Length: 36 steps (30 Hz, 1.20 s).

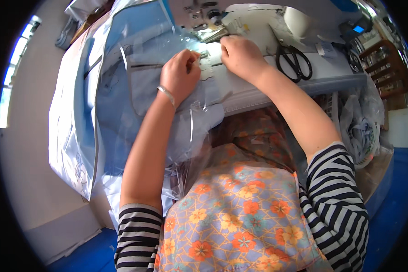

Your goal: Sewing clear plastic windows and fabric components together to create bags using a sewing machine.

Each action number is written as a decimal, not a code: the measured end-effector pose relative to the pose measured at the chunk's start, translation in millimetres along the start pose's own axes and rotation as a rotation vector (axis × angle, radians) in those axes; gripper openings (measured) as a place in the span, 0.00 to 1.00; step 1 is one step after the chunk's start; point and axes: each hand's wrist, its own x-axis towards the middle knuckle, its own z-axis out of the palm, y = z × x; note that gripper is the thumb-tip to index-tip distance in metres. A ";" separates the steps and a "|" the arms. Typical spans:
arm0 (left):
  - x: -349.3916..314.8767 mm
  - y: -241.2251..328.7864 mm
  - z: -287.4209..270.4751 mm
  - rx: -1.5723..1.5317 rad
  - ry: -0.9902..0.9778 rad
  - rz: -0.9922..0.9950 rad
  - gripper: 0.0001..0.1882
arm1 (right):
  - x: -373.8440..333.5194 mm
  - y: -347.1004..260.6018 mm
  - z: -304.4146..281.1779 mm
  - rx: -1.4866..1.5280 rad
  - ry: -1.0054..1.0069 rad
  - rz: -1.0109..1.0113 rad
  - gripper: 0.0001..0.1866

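My left hand (pixel 181 75), with a bracelet at its wrist, is closed in a pinch beside the lit needle area of a sewing machine (pixel 213 17). What lies between its fingertips is too small to tell. Just to the right of the needle area, my right hand (pixel 242 56) is curled closed over the machine bed (pixel 240 84); its fingertips and anything in them are hidden. Clear plastic sheeting (pixel 156 50) and light blue fabric (pixel 115 97) with dark and white edging spread under and left of my left hand.
Black-handled scissors (pixel 297 68) lie on the bed right of my right forearm. A plastic basket (pixel 361 136) with bagged white strips hangs below at right. A wooden chair (pixel 387 68) stands beyond. White printed material (pixel 70 149) drapes off the table's left side.
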 end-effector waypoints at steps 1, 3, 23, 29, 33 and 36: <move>-0.1 0.8 -0.2 -0.021 -0.002 0.007 0.05 | -16.4 -3.4 -17.7 -0.012 0.007 0.019 0.04; -1.2 -1.0 2.0 0.029 -0.032 0.035 0.04 | -58.1 -8.6 -53.1 0.165 -0.055 0.212 0.02; -27.8 67.1 -51.4 0.321 -0.146 0.113 0.15 | -412.8 227.4 -284.6 -0.358 0.279 1.393 0.15; -37.2 90.7 -23.0 0.198 -0.169 0.088 0.15 | -425.1 269.2 -234.1 0.471 1.076 1.659 0.14; -42.6 91.7 -32.0 0.223 -0.173 0.090 0.14 | -413.1 241.8 -223.2 0.492 0.946 1.400 0.11; -43.7 91.8 -32.0 0.224 -0.195 0.107 0.15 | -406.3 224.5 -245.6 0.216 0.706 1.382 0.10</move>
